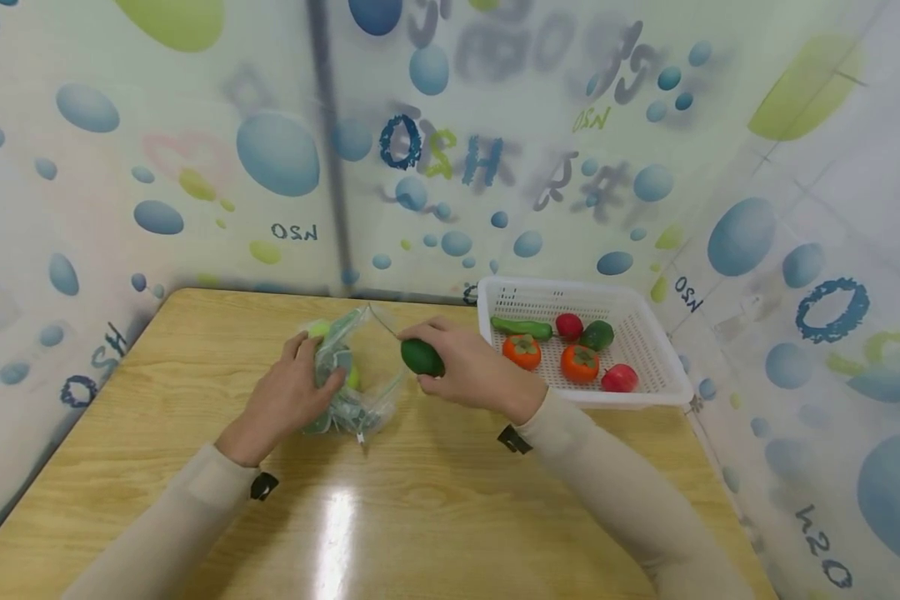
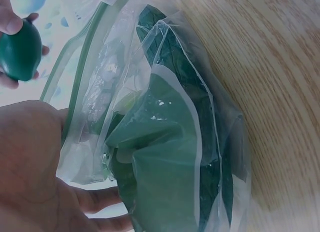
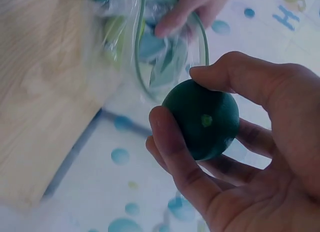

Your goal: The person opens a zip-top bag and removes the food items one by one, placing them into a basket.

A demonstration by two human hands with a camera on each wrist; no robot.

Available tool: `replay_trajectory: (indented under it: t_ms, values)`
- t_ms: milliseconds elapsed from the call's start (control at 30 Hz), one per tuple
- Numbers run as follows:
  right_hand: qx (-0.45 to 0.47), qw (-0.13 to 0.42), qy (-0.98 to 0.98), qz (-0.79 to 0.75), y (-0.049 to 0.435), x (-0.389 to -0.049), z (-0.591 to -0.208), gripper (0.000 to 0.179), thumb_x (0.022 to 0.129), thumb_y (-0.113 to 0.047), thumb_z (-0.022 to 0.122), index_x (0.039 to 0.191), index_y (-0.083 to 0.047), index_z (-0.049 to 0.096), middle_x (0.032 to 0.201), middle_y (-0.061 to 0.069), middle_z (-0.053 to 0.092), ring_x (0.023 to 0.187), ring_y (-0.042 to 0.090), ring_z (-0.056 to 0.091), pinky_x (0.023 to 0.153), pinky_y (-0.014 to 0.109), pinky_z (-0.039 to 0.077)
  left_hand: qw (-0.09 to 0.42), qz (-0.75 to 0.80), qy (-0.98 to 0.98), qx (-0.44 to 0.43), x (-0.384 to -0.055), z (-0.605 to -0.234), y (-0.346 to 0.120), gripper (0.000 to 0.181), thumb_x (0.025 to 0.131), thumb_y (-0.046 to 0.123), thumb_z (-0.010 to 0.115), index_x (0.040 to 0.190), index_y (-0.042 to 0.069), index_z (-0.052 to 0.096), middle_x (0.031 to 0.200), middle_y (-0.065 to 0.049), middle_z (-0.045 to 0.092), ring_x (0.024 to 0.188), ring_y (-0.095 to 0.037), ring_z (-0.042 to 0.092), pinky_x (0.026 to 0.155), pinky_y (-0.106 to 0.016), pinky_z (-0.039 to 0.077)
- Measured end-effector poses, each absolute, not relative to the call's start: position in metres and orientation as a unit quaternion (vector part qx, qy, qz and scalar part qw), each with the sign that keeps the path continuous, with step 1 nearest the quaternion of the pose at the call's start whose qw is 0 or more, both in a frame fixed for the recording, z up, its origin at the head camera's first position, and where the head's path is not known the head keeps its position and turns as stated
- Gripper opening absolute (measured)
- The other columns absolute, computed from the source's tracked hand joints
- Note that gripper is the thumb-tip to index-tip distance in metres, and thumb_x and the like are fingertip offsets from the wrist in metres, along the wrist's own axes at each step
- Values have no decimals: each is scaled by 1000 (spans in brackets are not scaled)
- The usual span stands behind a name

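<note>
My left hand (image 1: pixel 288 402) grips the side of a clear zip bag (image 1: pixel 375 404) with a green zip edge. In the left wrist view, its fingers (image 2: pixel 102 199) reach behind the bag, whose mouth gapes. Dark green and yellow-green things show through the plastic, but their kinds are hard to tell. My right hand (image 1: pixel 468 362) holds a smooth, dark green avocado (image 1: pixel 422 357) just right of the bag's mouth. The right wrist view has the avocado (image 3: pixel 200 124) between thumb and fingers, its stem scar facing the camera, apart from the bag.
A white slotted basket (image 1: pixel 667 367) stands at the back right of the wooden table (image 1: pixel 450 508). It holds a cucumber (image 1: pixel 521 328), two persimmons (image 1: pixel 580 364), red fruits (image 1: pixel 619 378) and another dark green fruit (image 1: pixel 597 335). Patterned walls (image 1: pixel 487 242) enclose the table's back and sides.
</note>
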State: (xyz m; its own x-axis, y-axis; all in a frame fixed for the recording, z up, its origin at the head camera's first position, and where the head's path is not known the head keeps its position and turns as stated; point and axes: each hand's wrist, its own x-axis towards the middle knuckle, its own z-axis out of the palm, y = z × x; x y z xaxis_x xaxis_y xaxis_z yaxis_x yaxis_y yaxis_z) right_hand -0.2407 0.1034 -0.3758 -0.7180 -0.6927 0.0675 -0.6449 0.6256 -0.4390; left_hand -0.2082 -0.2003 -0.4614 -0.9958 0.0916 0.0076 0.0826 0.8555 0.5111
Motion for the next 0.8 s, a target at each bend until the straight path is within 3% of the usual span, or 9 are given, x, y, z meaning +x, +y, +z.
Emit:
replay_trajectory:
  t_ms: [433,700,800]
  values:
    - [-316,-5,924,-217,174,-249,-377,60,103,-14,88,159,-13,68,143,21,73,113,34,78,92,49,71,9,264,963,49,-208,-462,-202,86,119,47,60,172,-17,35,181,-47,25,134,-69,67,99,-76,62]
    - [-264,-13,942,-207,212,-256,-382,58,101,-12,90,156,-6,70,158,21,72,139,42,73,112,62,66,9,262,964,49,-207,-461,-202,87,119,46,61,172,-17,35,181,-47,25,136,-69,66,100,-75,62]
    - [-248,-8,947,-205,224,-258,-386,58,101,-12,91,155,-5,71,158,21,72,138,42,74,114,62,65,8,260,964,50,-206,-461,-203,87,118,46,61,171,-18,36,181,-48,26,134,-69,67,98,-74,63]
